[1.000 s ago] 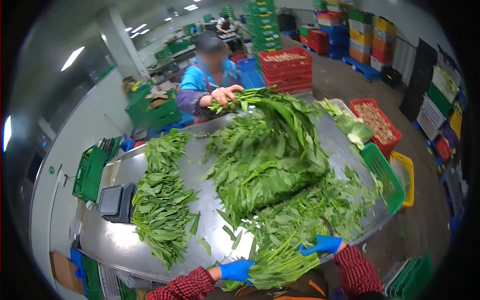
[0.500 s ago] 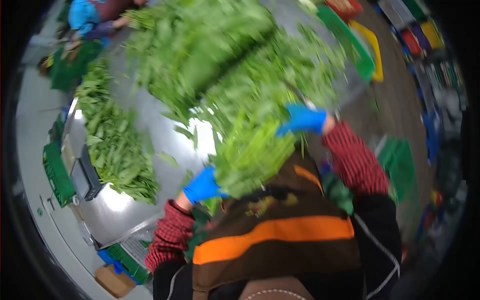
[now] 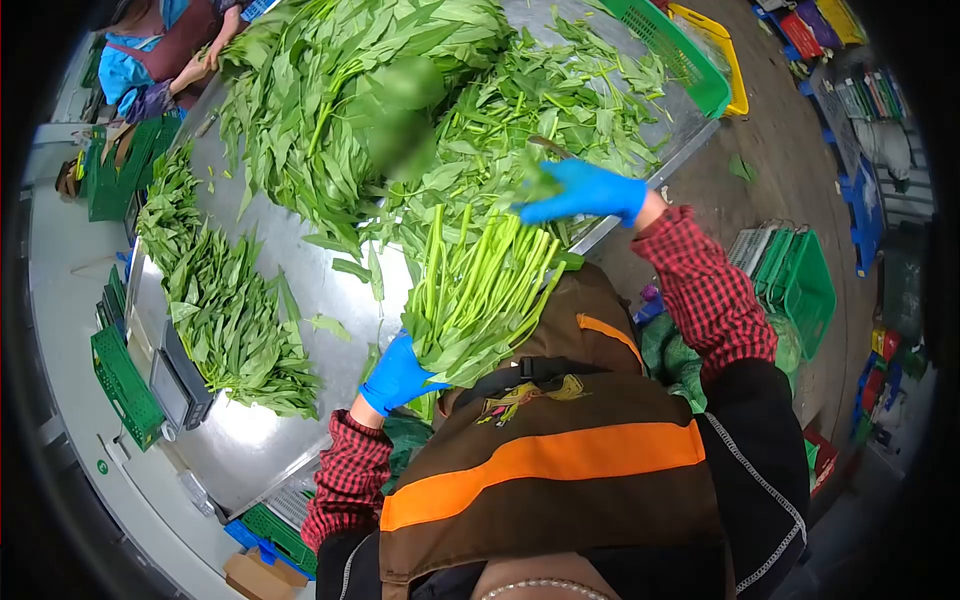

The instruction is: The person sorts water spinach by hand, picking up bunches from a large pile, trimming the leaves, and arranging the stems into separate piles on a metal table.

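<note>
My left hand (image 3: pixel 398 378), in a blue glove, is closed around a bunch of water spinach (image 3: pixel 485 285) near my apron, its pale cut stems pointing away from me. Over the stem ends, my right hand (image 3: pixel 585 192), also gloved in blue, has its fingers stretched out and apart. A blurred bit of leaf (image 3: pixel 540 182) shows at those fingertips. Beyond them lies a curved brown strip (image 3: pixel 550 147). Larger blurred leaves (image 3: pixel 405 120) appear in the air above a big heap of greens (image 3: pixel 300 110). Loose leaves and stems (image 3: pixel 560 90) cover the table beside it.
A row of greens (image 3: pixel 235 310) lies along the left of the metal table (image 3: pixel 320 290), by a scale (image 3: pixel 180 365). Green (image 3: pixel 675 55) and yellow (image 3: pixel 735 60) crates stand at the far right edge. Another person (image 3: pixel 165 55) works at the far left. More green crates (image 3: pixel 808 290) stand right.
My right hand has moved slightly left and up from beside the bunch to over its stem ends. The stems now point more upright in view. Blurred leaves have appeared above the heap.
</note>
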{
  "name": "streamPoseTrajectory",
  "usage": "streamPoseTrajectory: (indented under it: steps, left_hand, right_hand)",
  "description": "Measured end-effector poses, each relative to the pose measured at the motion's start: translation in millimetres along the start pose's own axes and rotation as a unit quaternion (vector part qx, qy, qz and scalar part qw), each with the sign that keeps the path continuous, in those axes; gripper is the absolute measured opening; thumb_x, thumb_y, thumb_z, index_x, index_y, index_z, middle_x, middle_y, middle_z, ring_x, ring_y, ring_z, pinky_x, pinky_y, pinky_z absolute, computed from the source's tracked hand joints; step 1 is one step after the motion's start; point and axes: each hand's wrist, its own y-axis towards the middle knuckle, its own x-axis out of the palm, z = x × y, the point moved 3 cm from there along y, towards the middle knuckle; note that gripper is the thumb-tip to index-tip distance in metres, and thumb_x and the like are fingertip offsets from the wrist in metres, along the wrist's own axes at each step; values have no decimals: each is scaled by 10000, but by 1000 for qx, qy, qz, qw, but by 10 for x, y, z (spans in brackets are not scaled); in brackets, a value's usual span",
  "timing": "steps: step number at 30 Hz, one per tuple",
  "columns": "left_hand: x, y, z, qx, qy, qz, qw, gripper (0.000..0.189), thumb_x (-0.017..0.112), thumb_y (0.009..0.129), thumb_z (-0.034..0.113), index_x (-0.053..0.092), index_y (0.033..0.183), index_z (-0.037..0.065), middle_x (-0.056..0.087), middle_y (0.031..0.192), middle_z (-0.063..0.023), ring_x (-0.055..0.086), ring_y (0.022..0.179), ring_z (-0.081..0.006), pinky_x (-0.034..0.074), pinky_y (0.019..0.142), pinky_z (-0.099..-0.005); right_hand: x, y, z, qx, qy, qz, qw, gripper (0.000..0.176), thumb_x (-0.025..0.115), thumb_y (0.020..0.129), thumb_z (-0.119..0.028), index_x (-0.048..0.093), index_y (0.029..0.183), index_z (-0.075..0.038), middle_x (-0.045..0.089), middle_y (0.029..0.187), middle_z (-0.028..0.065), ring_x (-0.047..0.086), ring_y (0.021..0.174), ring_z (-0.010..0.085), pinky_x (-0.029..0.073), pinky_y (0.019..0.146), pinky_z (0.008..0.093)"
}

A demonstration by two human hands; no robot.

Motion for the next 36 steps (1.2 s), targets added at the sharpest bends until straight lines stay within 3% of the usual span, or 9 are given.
streamPoseTrajectory:
  steps: [3,5,6,8,10,22,29,31,36]
  left_hand:
    - [10,16,57,18,19,-12,1000,686,774,734,361,529,1281,25,559,1269,-169,539,1144,-331,405,992,-408]
    - [8,2,53,-44,-95,-49,993,630,751,741,343,553,1260,45,586,1236,-169,554,1123,-340,427,968,-414]
    - [17,-9,19,-55,-111,-50,991,650,741,744,342,535,1277,34,582,1243,-173,550,1135,-327,415,990,-414]
    - [-28,-18,24,-69,28,-60,995,753,756,715,456,519,1282,21,563,1255,-208,554,1131,-328,424,981,-425]
    - [139,-24,-243,2,39,2,999,753,746,754,447,479,1329,42,510,1320,-204,518,1173,-354,394,1022,-429]
    - [118,86,-209,33,-136,-34,990,686,784,761,307,478,1310,33,596,1210,-175,583,1103,-308,446,974,-378]
    - [73,103,-256,-4,-49,-49,998,695,738,757,449,510,1279,51,546,1241,-244,531,1122,-401,429,974,-448]
    - [-74,105,-77,-15,-32,-50,998,686,744,750,437,519,1269,49,548,1235,-245,531,1109,-412,432,963,-449]
    - [-144,135,-63,-36,-33,-37,998,626,754,752,384,544,1234,45,569,1194,-235,553,1076,-397,450,929,-435]
  right_hand:
    - [262,13,-372,86,-200,-194,957,439,694,810,-432,695,991,-32,691,922,64,594,813,142,467,748,302]
    - [424,42,246,-143,28,-237,961,373,599,894,-370,672,1123,-84,697,1059,73,635,915,163,489,827,328]
    - [444,79,294,-411,-168,-183,877,387,509,947,-326,623,1205,-62,671,1147,67,639,1023,178,502,885,327]
    - [451,165,398,-5,77,-214,974,405,574,931,-244,556,1248,7,663,1125,142,635,1056,215,515,889,302]
    - [404,-43,-303,75,73,-164,981,514,733,815,-227,552,1226,22,675,1039,124,635,859,154,516,773,283]
    - [336,61,-6,34,45,-128,990,391,760,794,-185,643,1092,40,687,988,84,619,867,132,502,783,293]
    - [272,45,-85,81,31,-116,989,439,793,757,-277,670,1026,48,683,1003,116,611,907,154,475,839,298]
    - [226,136,25,-27,-70,-116,990,422,801,748,-254,675,1016,47,685,979,114,607,894,151,474,838,301]
    - [184,120,-12,76,-9,-147,986,408,802,757,-249,659,1034,14,664,965,73,580,899,129,465,819,288]
